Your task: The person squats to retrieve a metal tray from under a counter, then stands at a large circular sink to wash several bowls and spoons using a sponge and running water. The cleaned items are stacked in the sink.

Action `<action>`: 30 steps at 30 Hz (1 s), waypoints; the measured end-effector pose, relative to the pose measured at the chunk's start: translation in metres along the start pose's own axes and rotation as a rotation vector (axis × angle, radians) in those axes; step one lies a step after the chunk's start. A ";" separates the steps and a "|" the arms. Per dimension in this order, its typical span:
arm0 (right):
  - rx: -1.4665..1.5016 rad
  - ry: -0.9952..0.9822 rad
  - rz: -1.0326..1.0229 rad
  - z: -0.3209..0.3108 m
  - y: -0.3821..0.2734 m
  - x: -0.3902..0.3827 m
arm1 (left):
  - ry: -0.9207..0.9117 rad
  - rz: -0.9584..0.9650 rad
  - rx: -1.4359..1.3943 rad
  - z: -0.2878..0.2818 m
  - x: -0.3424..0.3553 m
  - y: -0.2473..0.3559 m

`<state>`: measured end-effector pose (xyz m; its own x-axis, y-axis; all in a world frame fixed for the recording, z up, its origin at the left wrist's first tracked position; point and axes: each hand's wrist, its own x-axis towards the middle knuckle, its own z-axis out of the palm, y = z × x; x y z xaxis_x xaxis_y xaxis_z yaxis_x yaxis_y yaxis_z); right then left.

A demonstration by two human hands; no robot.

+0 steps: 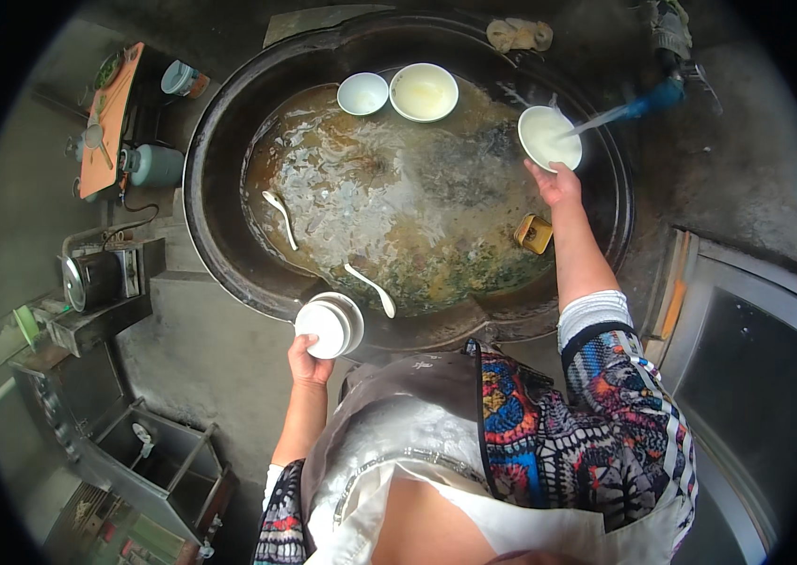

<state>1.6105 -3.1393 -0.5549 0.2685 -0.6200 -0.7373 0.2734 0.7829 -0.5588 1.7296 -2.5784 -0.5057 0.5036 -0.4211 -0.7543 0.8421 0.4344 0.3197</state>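
My right hand [558, 182] grips a white bowl [538, 132] by its near rim, under water [601, 118] streaming from a tap [685, 73] at the right. At the basin's near left edge, my left hand [309, 361] is closed on a small stack of white bowls [325, 330]. Between and beyond my hands lies a large dark oval basin [215, 188] with murky water in it. Two white spoons, one at the left [281, 218] and one nearer me [372, 288], lie in it. A light blue bowl [362, 94] and a cream bowl [424, 92] sit at its far side.
A small yellow square container [533, 234] lies in the basin's right part. A crumpled cloth [519, 36] rests on the far rim. Leftward stand an orange-topped table [114, 113], a gas cylinder [153, 165] and a metal pot [95, 281]. A framed panel [747, 377] is at the right.
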 end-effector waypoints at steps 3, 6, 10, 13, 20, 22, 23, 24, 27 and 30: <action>0.001 -0.046 -0.032 0.000 0.003 0.000 | -0.003 0.020 -0.007 0.001 -0.001 0.002; -0.003 -0.059 -0.061 -0.006 0.007 0.010 | 0.004 0.044 -0.016 -0.001 -0.001 0.003; -0.026 -0.017 -0.097 -0.019 0.013 0.022 | -0.014 0.074 0.001 -0.004 -0.004 0.002; -0.063 0.002 -0.101 -0.026 0.018 0.027 | 0.008 0.076 -0.008 -0.006 -0.006 0.003; 0.010 0.028 -0.056 -0.023 0.028 0.026 | -0.009 -0.013 -0.009 -0.015 -0.004 0.011; 0.068 0.046 -0.049 -0.021 0.033 0.029 | 0.000 -0.021 0.007 -0.016 -0.003 0.014; 0.084 0.070 -0.064 -0.021 0.035 0.031 | -0.001 -0.037 0.020 -0.016 -0.004 0.016; 0.094 0.094 -0.078 -0.022 0.037 0.035 | -0.032 -0.049 0.032 -0.016 -0.004 0.016; 0.098 0.162 -0.080 -0.028 0.041 0.048 | 0.004 -0.076 0.052 -0.014 -0.004 0.018; 0.034 0.230 -0.067 -0.040 0.037 0.061 | 0.040 -0.051 0.069 -0.010 -0.007 0.019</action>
<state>1.6005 -3.1461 -0.6355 0.0325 -0.6393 -0.7683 0.3153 0.7360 -0.5991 1.7402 -2.5594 -0.4994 0.4531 -0.4084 -0.7924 0.8782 0.3572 0.3180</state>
